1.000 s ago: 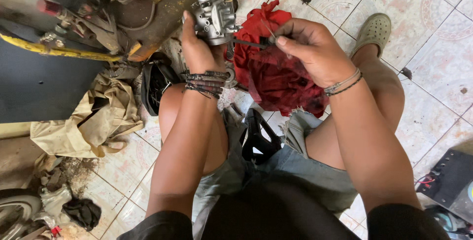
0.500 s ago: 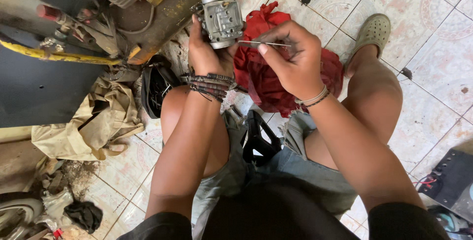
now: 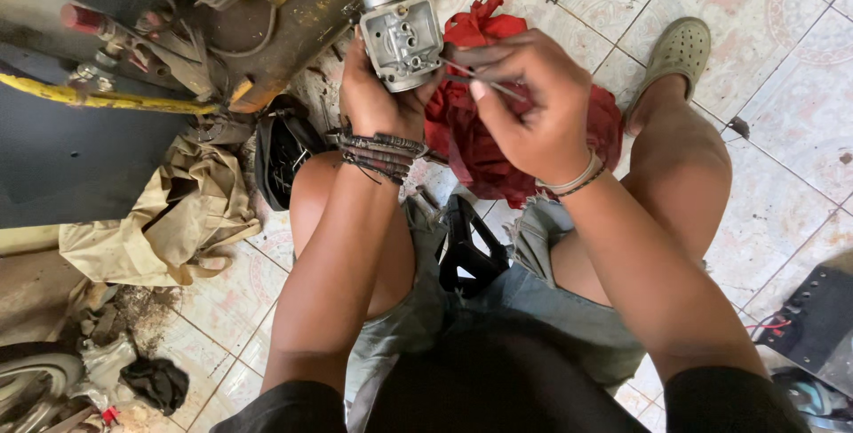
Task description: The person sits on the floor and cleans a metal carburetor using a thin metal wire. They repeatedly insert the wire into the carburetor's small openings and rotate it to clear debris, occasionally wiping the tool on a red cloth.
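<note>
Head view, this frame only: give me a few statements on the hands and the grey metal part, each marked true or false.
1. The left hand holds the grey cast-metal carburettor body up from below. True.
2. The right hand rests flat on the tiled floor. False: it is raised in front of the crumpled red cloth, pinching a thin metal rod.
3. The rod's tip points toward the metal part. True.
4. The red cloth is wrapped around the metal part. False: the cloth lies behind and below it, and the part is bare.
5. Both wrists are bare. False: the left wears dark stacked bracelets, the right a pale band.
</note>
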